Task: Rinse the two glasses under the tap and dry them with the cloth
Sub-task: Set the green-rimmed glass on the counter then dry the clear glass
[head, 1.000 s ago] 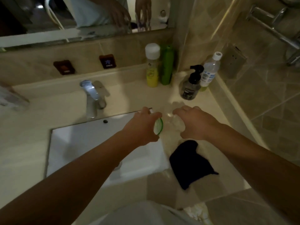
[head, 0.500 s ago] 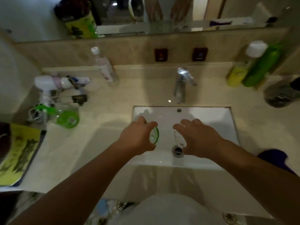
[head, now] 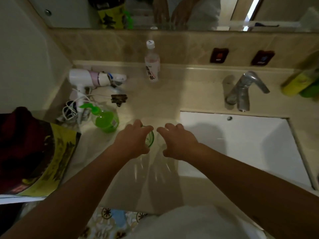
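Gripping one glass [head: 149, 139] each, hands [head: 133, 140] over counter [head: 155, 104].

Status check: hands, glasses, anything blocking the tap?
Left hand gripping green-rimmed glass. Right hand on clear glass. Both over counter, left of sink. Tap unobstructed.

The left hand [head: 133, 140] covers most of a green-rimmed glass [head: 149, 140], leaving only one edge showing. The glass under the right hand [head: 177, 144] is clear and smeared with motion, so its outline and the fingers' [head: 162, 131] grip on it cannot be made out. At the right edge, yellow and green bottles [head: 302, 83] are blurred and cut off.
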